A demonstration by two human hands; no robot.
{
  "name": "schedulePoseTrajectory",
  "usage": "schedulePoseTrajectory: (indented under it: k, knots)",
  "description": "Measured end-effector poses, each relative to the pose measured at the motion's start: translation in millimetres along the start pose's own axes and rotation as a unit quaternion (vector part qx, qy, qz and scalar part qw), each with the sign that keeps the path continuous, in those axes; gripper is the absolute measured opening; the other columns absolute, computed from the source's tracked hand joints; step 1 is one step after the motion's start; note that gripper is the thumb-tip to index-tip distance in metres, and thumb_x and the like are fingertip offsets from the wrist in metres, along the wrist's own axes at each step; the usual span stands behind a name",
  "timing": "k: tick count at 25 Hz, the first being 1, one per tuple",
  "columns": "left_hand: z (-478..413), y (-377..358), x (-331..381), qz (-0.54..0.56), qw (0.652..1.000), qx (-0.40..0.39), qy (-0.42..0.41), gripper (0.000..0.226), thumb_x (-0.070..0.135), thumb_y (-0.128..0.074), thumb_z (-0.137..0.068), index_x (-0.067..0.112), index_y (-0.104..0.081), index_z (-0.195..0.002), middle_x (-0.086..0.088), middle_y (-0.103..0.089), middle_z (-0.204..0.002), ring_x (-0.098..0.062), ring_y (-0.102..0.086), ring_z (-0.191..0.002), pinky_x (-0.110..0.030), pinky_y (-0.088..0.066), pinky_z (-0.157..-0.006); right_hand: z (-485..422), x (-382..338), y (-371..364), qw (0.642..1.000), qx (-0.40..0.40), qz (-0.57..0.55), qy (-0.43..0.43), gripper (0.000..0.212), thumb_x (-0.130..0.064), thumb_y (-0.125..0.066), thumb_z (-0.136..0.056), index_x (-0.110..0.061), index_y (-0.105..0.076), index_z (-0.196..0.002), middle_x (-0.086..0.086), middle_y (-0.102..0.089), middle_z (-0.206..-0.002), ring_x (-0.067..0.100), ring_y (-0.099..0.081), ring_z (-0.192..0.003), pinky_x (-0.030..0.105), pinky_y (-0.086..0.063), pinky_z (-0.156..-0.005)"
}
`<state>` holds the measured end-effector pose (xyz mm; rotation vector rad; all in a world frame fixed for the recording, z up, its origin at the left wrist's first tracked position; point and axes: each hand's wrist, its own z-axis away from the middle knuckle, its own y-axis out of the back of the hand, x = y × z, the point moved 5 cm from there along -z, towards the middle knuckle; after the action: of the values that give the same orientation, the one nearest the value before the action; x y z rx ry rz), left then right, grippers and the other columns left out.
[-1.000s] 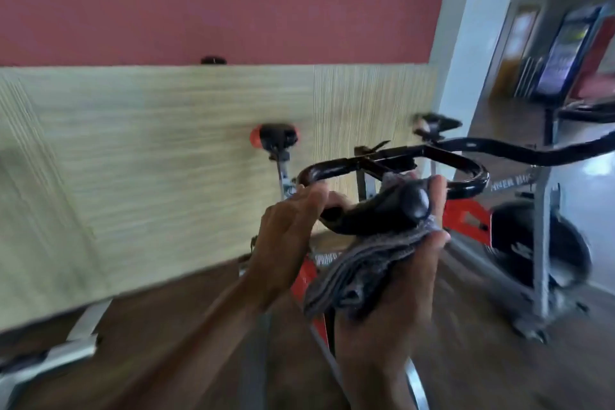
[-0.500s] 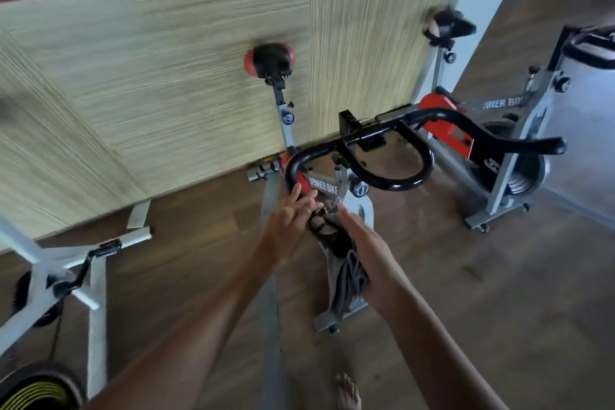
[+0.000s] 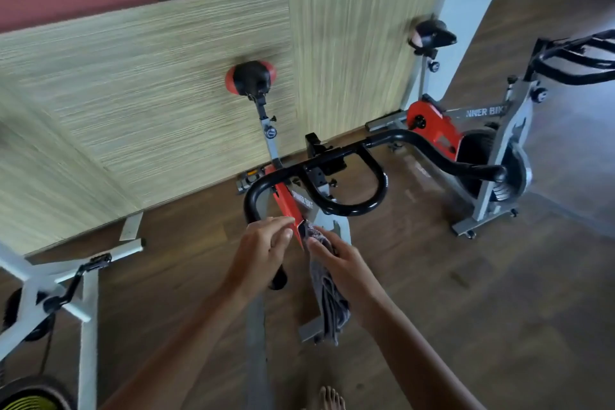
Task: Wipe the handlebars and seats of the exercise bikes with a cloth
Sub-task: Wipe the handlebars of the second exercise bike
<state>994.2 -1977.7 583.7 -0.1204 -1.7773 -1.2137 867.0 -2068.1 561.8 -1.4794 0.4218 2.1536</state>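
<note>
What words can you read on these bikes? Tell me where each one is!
"NNER BIK": white letters on the far bike's grey frame bar; both ends of the words are cut off or blurred.
Label on the near bike's frame, below the handlebar: it has letters, but they are too blurred to read.
Round sticker under the red-and-black seat: too small to read.

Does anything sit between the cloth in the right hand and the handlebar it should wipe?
Only the left hand, which covers part of the near-left grip of the handlebar, beside the cloth. The right hand has nothing visible between it and the centre loop.
</note>
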Motion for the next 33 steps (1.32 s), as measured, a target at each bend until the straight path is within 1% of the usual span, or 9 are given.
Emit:
schedulePoseTrajectory:
  k: [2, 4, 6, 8, 14, 19, 23, 27, 33]
  knots:
    - [-3, -9, 24, -0.046, 0.997, -0.029, -0.045, 0.029, 0.019, -0.057, -0.099, 0.014, -0.067, -0.126, -0.001, -0.067, -0.126, -0.014, -0.058, -0.119, -0.023, -0.039, -0.102, 14, -2, 30, 0.999, 0.044, 0.018, 0.008, 0.037, -0.031, -0.059, -0.099, -0.025, -0.059, -0.136, -0.006, -0.072, -0.116, 0.009, -0.067, -0.11, 0.04, -0.049, -0.105]
    - [-5, -25, 48, -0.08, 0.99, -0.076, -0.087, 0.03, 0.024, -0.057, -0.098, 0.017, -0.066, -0.126, -0.001, -0.067, -0.125, -0.018, -0.06, -0.117, -0.033, -0.045, -0.103, 34, -4, 59, 0.995, 0.09, 0.024, 0.019, 0.039, -0.029, -0.061, -0.098, -0.024, -0.058, -0.136, -0.008, -0.072, -0.115, 0.006, -0.067, -0.108, 0.035, -0.051, -0.102]
    - [-5, -43, 72, -0.078, 0.982, -0.117, -0.123, 0.032, 0.027, -0.057, -0.096, 0.018, -0.066, -0.124, 0.0, -0.068, -0.123, -0.02, -0.061, -0.115, -0.038, -0.047, -0.101, 58, -3, 88, 0.987, 0.151, 0.041, 0.031, 0.037, -0.028, -0.062, -0.097, -0.028, -0.059, -0.134, -0.011, -0.073, -0.109, 0.002, -0.067, -0.102, 0.025, -0.052, -0.094]
    - [0, -68, 97, -0.071, 0.971, -0.169, -0.154, 0.037, 0.035, -0.054, -0.093, 0.019, -0.067, -0.124, 0.002, -0.069, -0.121, -0.019, -0.061, -0.114, -0.041, -0.047, -0.1, 88, 3, 118, 0.972, 0.225, 0.054, 0.038, 0.037, -0.029, -0.064, -0.096, -0.032, -0.06, -0.132, -0.009, -0.073, -0.106, 0.002, -0.066, -0.095, 0.022, -0.05, -0.088]
    - [25, -142, 163, -0.073, 0.925, -0.272, -0.256, 0.03, 0.031, -0.056, -0.098, 0.025, -0.065, -0.126, 0.011, -0.066, -0.124, -0.011, -0.06, -0.116, -0.035, -0.046, -0.101, 185, 46, 180, 0.916, 0.398, 0.054, 0.007, 0.043, -0.035, -0.067, -0.094, -0.031, -0.059, -0.136, -0.013, -0.071, -0.111, 0.005, -0.064, -0.107, 0.035, -0.049, -0.103]
    - [45, -197, 222, -0.091, 0.888, -0.314, -0.325, 0.031, 0.034, -0.054, -0.098, 0.029, -0.064, -0.127, 0.014, -0.064, -0.126, -0.01, -0.058, -0.119, -0.03, -0.045, -0.1, 249, 67, 224, 0.871, 0.492, 0.015, 0.005, 0.039, -0.03, -0.066, -0.094, -0.031, -0.06, -0.133, -0.014, -0.072, -0.111, 0.002, -0.064, -0.107, 0.035, -0.047, -0.106]
    - [44, -246, 267, -0.105, 0.871, -0.331, -0.347, 0.03, 0.033, -0.055, -0.098, 0.03, -0.064, -0.127, 0.014, -0.064, -0.128, -0.01, -0.057, -0.12, -0.027, -0.043, -0.097, 269, 78, 275, 0.853, 0.521, -0.011, 0.014, 0.038, -0.031, -0.066, -0.095, -0.032, -0.061, -0.133, -0.015, -0.071, -0.113, 0.002, -0.063, -0.11, 0.037, -0.045, -0.108]
    - [33, -310, 316, -0.103, 0.868, -0.334, -0.351, 0.029, 0.032, -0.056, -0.098, 0.029, -0.066, -0.125, 0.011, -0.066, -0.125, -0.012, -0.06, -0.116, -0.031, -0.048, -0.095, 274, 86, 353, 0.848, 0.528, -0.023, 0.026, 0.039, -0.032, -0.065, -0.096, -0.03, -0.06, -0.135, -0.011, -0.072, -0.114, 0.006, -0.064, -0.109, 0.04, -0.046, -0.107]
    - [-19, -385, 385, -0.072, 0.914, -0.3, -0.263, 0.026, 0.027, -0.062, -0.095, 0.025, -0.069, -0.12, 0.008, -0.07, -0.119, -0.014, -0.064, -0.111, -0.04, -0.052, -0.095, 242, 65, 490, 0.882, 0.468, -0.027, 0.036, 0.039, -0.033, -0.064, -0.096, -0.031, -0.059, -0.135, -0.011, -0.072, -0.113, 0.007, -0.065, -0.107, 0.041, -0.049, -0.104]
